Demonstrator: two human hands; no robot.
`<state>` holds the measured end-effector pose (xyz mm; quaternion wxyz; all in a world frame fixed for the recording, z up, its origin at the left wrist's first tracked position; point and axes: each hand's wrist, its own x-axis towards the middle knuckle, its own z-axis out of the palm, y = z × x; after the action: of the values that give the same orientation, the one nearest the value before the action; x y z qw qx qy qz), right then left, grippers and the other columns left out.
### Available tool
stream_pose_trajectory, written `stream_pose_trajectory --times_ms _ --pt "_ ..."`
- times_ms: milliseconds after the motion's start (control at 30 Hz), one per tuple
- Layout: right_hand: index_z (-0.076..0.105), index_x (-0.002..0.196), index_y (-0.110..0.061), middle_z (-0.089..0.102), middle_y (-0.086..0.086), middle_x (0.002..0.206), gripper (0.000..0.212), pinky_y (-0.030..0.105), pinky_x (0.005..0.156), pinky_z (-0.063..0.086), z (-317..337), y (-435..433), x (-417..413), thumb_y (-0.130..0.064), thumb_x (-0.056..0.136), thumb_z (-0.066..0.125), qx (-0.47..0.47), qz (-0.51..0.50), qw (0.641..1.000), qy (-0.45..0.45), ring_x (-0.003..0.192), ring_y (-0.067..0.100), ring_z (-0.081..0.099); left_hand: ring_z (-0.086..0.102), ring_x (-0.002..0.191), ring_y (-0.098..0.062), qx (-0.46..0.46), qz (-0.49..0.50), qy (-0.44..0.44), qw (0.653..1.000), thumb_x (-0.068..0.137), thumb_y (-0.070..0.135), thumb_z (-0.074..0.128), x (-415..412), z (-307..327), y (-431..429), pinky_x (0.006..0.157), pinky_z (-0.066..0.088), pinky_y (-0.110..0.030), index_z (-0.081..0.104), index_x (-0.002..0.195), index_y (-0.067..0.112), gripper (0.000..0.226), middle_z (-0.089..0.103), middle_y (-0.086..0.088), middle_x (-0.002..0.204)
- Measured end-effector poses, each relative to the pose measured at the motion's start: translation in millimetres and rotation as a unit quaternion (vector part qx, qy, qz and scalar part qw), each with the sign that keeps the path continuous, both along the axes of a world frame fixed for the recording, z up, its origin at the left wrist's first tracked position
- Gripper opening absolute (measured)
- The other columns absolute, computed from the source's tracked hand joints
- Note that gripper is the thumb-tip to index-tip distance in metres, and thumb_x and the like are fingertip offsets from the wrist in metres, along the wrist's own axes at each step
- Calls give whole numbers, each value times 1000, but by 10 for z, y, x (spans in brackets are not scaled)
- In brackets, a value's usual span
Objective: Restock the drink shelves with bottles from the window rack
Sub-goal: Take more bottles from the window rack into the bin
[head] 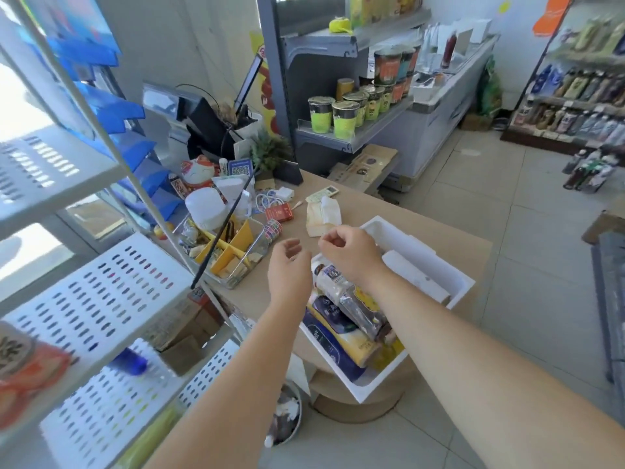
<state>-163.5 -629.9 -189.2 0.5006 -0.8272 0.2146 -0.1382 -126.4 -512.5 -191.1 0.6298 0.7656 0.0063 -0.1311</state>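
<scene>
A: Both hands are hovering over the counter here. The left hand (289, 265) is hanging loose, fingers softly curled, gripping nothing, just beside the white foam box (436, 262).

B: And the right hand (348, 252)?

A: It is floating above the box with its fingers curled tight toward the palm. Nothing is showing inside that grip, and it is touching nothing.

B: Where are the bottles (333, 282) sitting?

A: They are lying on their sides, piled in the near half of the box, directly under the right wrist. A clear one with a white label is resting on top, with darker ones beneath it.

B: Widening out?

A: The box is sitting on the tan counter (389, 204), its near corner hanging over the edge. A tissue pack (323, 214), a wire organiser (233, 258) and a lucky cat figure (198, 169) are crowding the far side. The white perforated window rack (101, 282) is rising at left, carrying a blue-capped bottle (130, 363) on a lower shelf. Across the tiled floor (507, 265), the drink shelves (575, 96) are standing along the right wall, lined with bottles, well apart from the hands.
</scene>
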Motion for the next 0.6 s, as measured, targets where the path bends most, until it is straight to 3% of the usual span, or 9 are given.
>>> stream_pose_trajectory --times_ms 167,267,333,400,433,500,600 --pt "70 85 -20 66 -10 76 5 19 64 43 466 688 510 -24 86 66 -9 97 994 -51 72 4 58 67 94 -15 -21 37 -67 997 91 11 60 430 542 759 83 56 -33 64 93 30 20 70 5 98" --pt "70 89 -22 68 -11 77 7 20 63 46 777 1248 859 -27 86 66 -34 162 983 -75 72 2 61 70 90 -15 -22 75 -106 991 90 12 61 652 835 1349 79 57 -30 67 94 30 19 73 4 93" --pt "70 88 -21 71 -6 79 10 28 67 54 941 1656 1091 -29 85 65 -33 213 972 -90 75 11 65 70 87 -16 -18 100 -128 987 89 13 63 771 1001 1802 74 55 -28 68 92 29 17 74 2 89" --pt "69 90 -15 72 3 84 22 36 74 54 1101 2094 1303 -35 84 65 -35 260 959 -110 77 17 63 69 84 -20 -12 133 -151 980 87 12 64 873 1144 2295 73 53 -35 68 85 30 18 73 2 83" --pt "66 89 -13 70 4 84 26 33 74 52 1178 2318 1408 -38 83 65 -34 281 952 -117 77 14 60 68 81 -21 -9 151 -162 975 86 11 65 916 1215 2556 73 52 -38 67 83 31 20 72 2 79" --pt "64 80 -16 65 -1 73 16 24 65 47 1348 2776 1566 -31 85 68 -20 323 936 -139 68 9 56 65 75 -22 -19 190 -184 964 85 9 65 981 1337 3068 71 52 -41 68 81 31 23 70 2 74" --pt "71 84 -18 70 -1 72 4 32 68 52 1561 3389 1750 -21 85 69 -31 354 918 -178 70 15 64 65 72 -20 -9 254 -211 944 87 3 63 1030 1488 3719 67 50 -34 67 82 27 25 69 4 71"
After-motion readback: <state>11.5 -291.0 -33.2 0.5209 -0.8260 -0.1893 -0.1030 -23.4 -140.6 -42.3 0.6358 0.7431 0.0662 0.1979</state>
